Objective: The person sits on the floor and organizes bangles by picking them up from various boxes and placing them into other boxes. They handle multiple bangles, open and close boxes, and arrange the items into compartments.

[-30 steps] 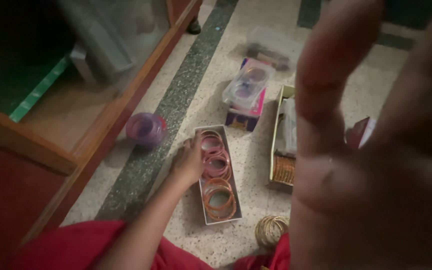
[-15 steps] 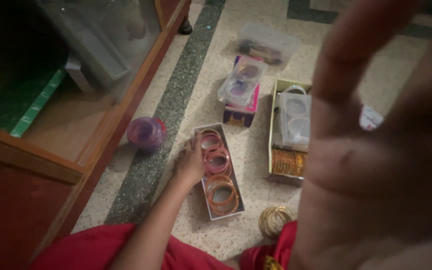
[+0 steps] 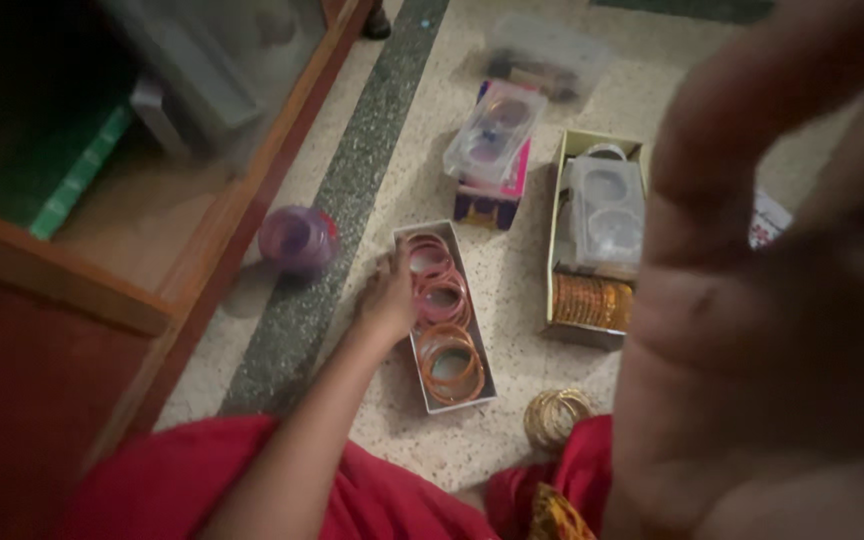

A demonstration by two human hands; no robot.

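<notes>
While right hand (image 3: 782,300) blurs (close), left hand (image 3: 389,295) touches bangle box (image 3: 472,385) — floor.

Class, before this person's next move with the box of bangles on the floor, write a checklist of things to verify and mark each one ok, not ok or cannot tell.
1. Left hand in contact with the white box: ok, it rests at the box's left edge.
2. Pink bangles and orange bangles lying inside the box: ok.
3. Right hand out of the camera's way: not ok, it is raised close and blurred, covering the right side.
4. Right hand empty: cannot tell.
5. Loose gold bangles clear of the box: ok, they lie apart on the floor.
6. Purple round container clear of the left hand: ok.
</notes>
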